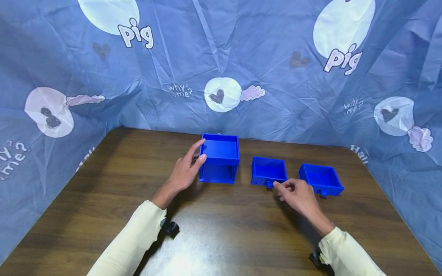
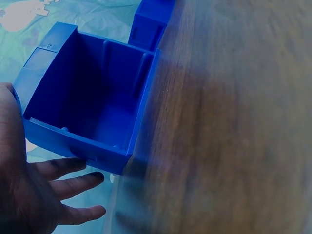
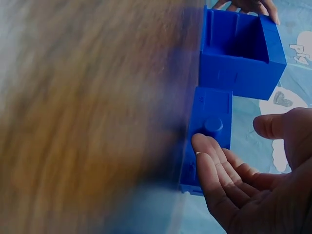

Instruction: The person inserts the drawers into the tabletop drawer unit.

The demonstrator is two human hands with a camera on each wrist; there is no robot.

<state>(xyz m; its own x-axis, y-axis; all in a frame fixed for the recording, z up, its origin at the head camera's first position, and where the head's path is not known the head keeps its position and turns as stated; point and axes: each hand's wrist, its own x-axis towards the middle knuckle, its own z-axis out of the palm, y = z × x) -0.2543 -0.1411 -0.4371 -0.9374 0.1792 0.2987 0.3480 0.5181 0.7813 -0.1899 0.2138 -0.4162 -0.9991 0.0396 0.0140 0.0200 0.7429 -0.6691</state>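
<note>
A blue open-fronted cabinet shell (image 1: 219, 173) stands upright near the back of the table, a shallow recess in its top. My left hand (image 1: 181, 172) rests at its left side, thumb and index finger at the top edge; the other fingers spread straight beside the wall in the left wrist view. To the right sits a small blue drawer (image 1: 259, 181) with a round knob (image 3: 213, 126) on its front. My right hand (image 1: 299, 196) is at that knob, fingertips close to it and thumb held apart in the right wrist view.
A second blue drawer (image 1: 333, 191) with a knob lies farther right, just beyond the right hand. The brown wooden table (image 1: 221, 237) ends behind the cabinet at a blue printed cloth (image 1: 193, 65), which also hangs along both sides.
</note>
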